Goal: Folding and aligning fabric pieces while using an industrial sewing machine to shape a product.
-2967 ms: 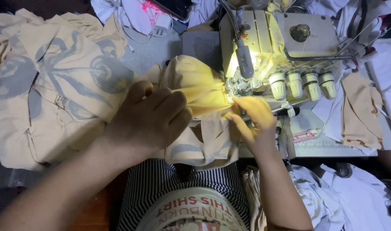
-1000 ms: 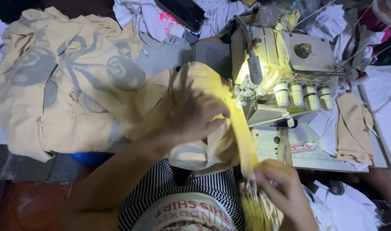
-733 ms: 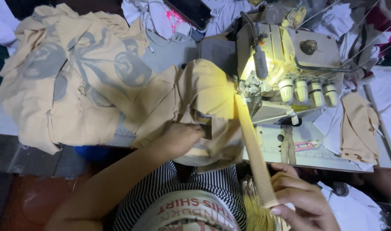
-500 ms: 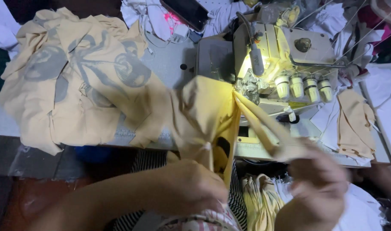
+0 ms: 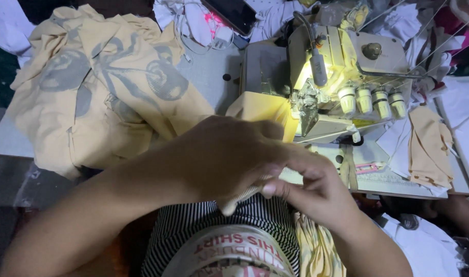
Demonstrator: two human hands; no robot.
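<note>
Yellow fabric (image 5: 255, 110) at table edge — hands (image 5: 265, 169) pinching

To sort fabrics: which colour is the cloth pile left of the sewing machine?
Tan with grey print, clearest in the head view.

The sewing machine (image 5: 347, 87) stands far right on the table (image 5: 214, 77); the fabric pile (image 5: 101, 87) lies left; both hands (image 5: 260, 169) are near, in front.

Grey work table (image 5: 214, 77) under heaped beige printed cloth (image 5: 101, 87), cream sewing machine (image 5: 347, 56) lit by its own lamp — dim surroundings, dark floor (image 5: 9, 205), white fabric (image 5: 465, 118) at right
</note>
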